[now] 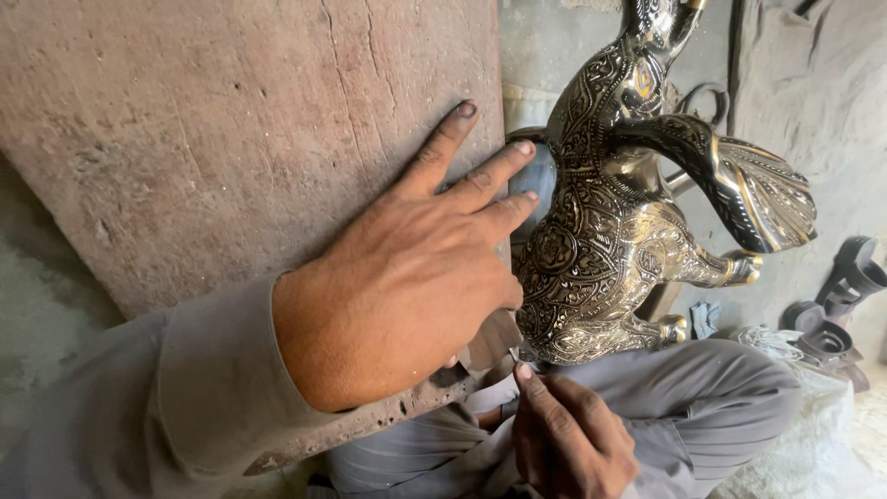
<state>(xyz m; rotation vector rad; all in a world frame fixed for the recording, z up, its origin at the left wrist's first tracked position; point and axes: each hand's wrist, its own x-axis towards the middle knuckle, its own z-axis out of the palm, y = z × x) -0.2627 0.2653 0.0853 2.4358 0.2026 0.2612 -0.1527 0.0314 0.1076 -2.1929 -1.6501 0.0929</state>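
Note:
An ornate engraved brass animal figure, dark with bright gold patterns, lies against the edge of a thick wooden block. My left hand rests flat on the block, fingers spread, with the fingertips pressing the figure's side. My right hand is below, fingers pinched on a thin tool whose tip touches the figure's lower body; the tool is mostly hidden. Both arms wear grey sleeves.
My grey-trousered legs are folded under the figure. Dark metal parts lie on the ground at the right, beside white cloth. A rough grey wall is behind.

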